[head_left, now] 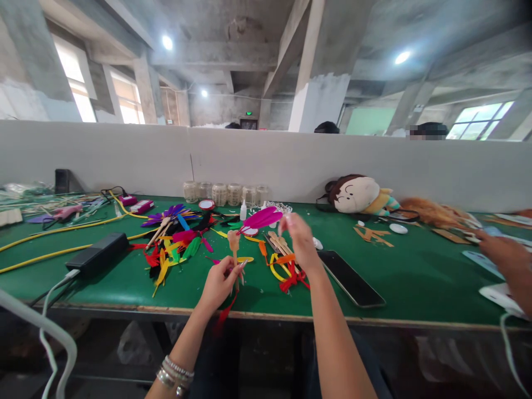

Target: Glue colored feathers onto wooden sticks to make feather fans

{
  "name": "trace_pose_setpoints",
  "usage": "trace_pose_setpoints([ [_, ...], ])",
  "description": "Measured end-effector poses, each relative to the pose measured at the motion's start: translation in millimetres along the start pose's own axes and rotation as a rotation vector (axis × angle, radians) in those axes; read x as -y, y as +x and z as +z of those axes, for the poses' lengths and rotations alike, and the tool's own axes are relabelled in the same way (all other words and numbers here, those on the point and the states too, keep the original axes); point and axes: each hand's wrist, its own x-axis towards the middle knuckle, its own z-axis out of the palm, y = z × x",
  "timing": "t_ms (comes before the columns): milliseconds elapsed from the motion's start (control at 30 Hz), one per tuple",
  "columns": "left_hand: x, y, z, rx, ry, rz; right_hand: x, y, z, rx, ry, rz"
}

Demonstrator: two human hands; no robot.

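My left hand (223,280) pinches a flat, pale wooden stick (234,244) upright above the table's front edge. A red tassel (224,317) hangs below that hand. Magenta feathers (262,218) stretch from near the stick's top towards my right hand (298,239), which is raised with its fingertips drawn together and blurred. Whether those fingers touch the feathers or hold something small, I cannot tell. Below my right hand lie several wooden sticks (281,244) and red tassels (291,281). To the left is a pile of coloured feathers (189,249).
A black phone (351,279) lies right of my right arm. Glass jars (219,194), a white glue bottle (243,210) and a doll (355,194) stand along the partition. A black power adapter (98,254) and yellow cables are left. Another person's hand (505,252) reaches in at right.
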Motion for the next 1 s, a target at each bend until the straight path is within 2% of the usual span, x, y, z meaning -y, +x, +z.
trace_pose_setpoints([
  [33,0,0,0.0,0.002,-0.011,0.001,-1,-2,1,0.218,0.011,0.068],
  [67,0,0,0.0,0.007,-0.024,0.004,-1,-4,4,0.375,0.015,0.125],
  [100,-1,0,0.2,0.013,-0.038,0.007,-1,-5,9,0.465,0.011,0.167],
  [133,-1,0,0.4,0.019,-0.052,0.011,0,-7,14,0.494,0.003,0.185],
  [200,-3,-1,0.8,0.034,-0.073,0.017,0,-9,26,0.466,-0.009,0.186],
  [300,-5,-1,1.2,0.067,-0.093,0.019,-1,-10,42,0.348,0.042,0.162],
  [433,-7,-2,1.0,0.099,-0.084,0.038,-5,-11,51,0.227,0.183,0.154],
  [633,-10,-3,1.1,0.116,-0.105,0.032,-2,-13,55,0.202,0.335,0.176],
  [1000,-6,-3,2.0,0.114,-0.096,0.025,4,-11,52,0.186,0.275,0.119],
])
